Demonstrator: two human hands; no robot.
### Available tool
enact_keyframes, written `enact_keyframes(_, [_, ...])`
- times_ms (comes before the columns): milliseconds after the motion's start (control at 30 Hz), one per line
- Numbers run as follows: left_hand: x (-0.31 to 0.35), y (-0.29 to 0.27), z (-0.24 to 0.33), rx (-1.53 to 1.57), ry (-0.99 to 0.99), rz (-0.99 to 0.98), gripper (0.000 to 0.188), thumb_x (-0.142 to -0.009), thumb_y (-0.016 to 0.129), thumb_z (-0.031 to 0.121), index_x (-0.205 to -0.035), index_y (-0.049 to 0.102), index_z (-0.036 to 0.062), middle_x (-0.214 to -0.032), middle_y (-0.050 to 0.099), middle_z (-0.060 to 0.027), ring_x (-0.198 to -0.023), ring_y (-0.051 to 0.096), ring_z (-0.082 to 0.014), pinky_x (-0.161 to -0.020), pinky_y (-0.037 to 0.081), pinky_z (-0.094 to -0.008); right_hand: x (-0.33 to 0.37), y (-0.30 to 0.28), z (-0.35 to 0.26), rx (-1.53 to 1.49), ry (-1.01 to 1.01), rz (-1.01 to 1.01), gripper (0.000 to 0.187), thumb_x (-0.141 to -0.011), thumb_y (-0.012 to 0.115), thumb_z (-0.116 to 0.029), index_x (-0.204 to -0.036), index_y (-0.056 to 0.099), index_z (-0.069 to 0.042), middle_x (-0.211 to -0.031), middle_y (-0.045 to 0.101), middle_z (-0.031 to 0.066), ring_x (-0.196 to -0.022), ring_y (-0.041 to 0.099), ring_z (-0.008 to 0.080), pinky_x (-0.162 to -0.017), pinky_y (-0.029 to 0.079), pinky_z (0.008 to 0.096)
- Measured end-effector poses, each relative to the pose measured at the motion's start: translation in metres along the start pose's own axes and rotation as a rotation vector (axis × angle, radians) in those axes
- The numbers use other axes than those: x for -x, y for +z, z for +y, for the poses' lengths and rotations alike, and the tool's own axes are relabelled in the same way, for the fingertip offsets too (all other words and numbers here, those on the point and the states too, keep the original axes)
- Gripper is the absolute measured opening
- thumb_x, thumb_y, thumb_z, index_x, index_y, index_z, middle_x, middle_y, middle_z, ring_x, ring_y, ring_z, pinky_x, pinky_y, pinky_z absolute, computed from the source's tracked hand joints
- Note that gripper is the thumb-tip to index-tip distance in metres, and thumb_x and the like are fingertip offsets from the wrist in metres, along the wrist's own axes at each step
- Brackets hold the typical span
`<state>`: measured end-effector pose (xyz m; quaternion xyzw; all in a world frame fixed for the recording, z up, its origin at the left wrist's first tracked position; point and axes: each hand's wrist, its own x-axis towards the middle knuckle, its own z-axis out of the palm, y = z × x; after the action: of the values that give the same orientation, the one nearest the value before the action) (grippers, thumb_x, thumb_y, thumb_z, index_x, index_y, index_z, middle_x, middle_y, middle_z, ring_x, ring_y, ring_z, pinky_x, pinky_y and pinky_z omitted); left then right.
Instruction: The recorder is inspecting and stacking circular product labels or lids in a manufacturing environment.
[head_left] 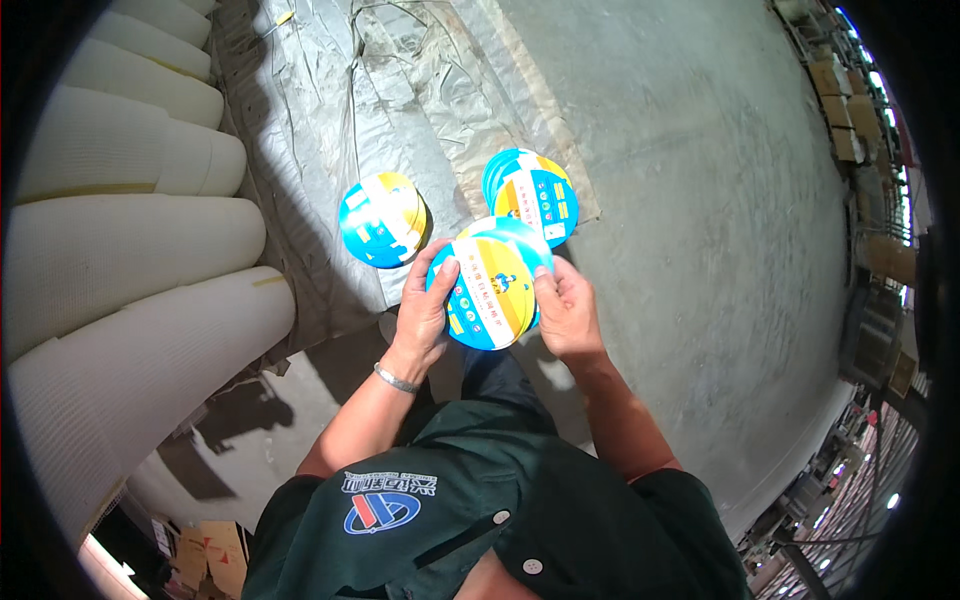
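Note:
Between my hands is a small fanned stack of round printed labels, blue, yellow and white. My left hand grips its left side, with the thumb on the top face. At the right edge, my right hand pinches the stack between thumb and fingers. Beyond my left hand, a pile of similar round labels lies on the grey sheet. A second pile of round labels, spread unevenly, sits past the held stack, partly covered by it. The fingers under the stack are hidden.
Several large white rolls of mesh lie along the left side. A crumpled grey sheet covers part of the concrete floor. Cardboard boxes stand at the far right, and another cardboard box is at the lower left.

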<state>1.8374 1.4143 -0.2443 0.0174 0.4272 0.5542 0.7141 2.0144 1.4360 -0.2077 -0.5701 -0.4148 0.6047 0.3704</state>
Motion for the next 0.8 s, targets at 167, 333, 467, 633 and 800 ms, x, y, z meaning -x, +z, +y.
enact_keyframes(167, [-0.001,0.002,-0.014,0.011,-0.006,0.11,0.038,-0.093,0.068,0.017,-0.127,0.053,0.0065,-0.112,0.064,-0.0047,-0.1,0.062,-0.0126,-0.088,0.052,-0.0295,-0.029,-0.01,0.009,0.232,-0.178,0.242,0.02,-0.097,0.051,-0.016,-0.1,0.058,0.003,-0.081,0.066,0.0135,-0.068,0.06,0.0199,-0.063,0.049,0.0366])
enact_keyframes(333, [-0.011,-0.029,-0.009,-0.085,0.023,0.277,0.04,-0.092,0.07,0.02,-0.125,0.055,0.0049,-0.111,0.065,-0.0068,-0.099,0.063,-0.0146,-0.086,0.054,-0.0314,-0.083,-0.055,0.033,0.335,-0.209,0.354,0.028,-0.096,0.054,-0.021,-0.111,0.061,0.001,-0.089,0.068,0.0181,-0.079,0.067,0.031,-0.073,0.051,0.038])
enact_keyframes(467, [-0.005,-0.032,0.01,0.042,0.033,0.238,0.037,-0.092,0.07,0.019,-0.123,0.056,0.0061,-0.113,0.065,-0.0063,-0.101,0.064,-0.0159,-0.089,0.054,-0.0326,-0.1,-0.066,0.017,0.732,-0.121,0.311,0.041,-0.093,0.059,-0.031,-0.122,0.059,-0.002,-0.1,0.069,0.019,-0.088,0.067,0.0353,-0.081,0.052,0.0426])
enact_keyframes(633, [0.008,-0.008,0.03,-0.061,0.136,0.209,0.035,-0.093,0.069,0.018,-0.123,0.057,0.0043,-0.11,0.065,-0.0057,-0.099,0.062,-0.0133,-0.088,0.052,-0.0299,-0.092,-0.058,0.017,1.122,-0.598,0.484,0.047,-0.094,0.061,-0.032,-0.13,0.055,-0.003,-0.103,0.064,0.0171,-0.081,0.065,0.0337,-0.079,0.052,0.0418])
enact_keyframes(800, [0.024,0.001,0.045,-0.453,0.358,0.135,0.034,-0.093,0.07,0.017,-0.12,0.057,0.002,-0.108,0.064,-0.0051,-0.098,0.058,-0.0087,-0.086,0.049,-0.0257,-0.011,0.042,-0.017,0.188,-0.168,-0.121,0.041,-0.099,0.058,-0.026,-0.134,0.051,-0.006,-0.108,0.066,0.017,-0.089,0.067,0.0196,-0.079,0.051,0.0323])
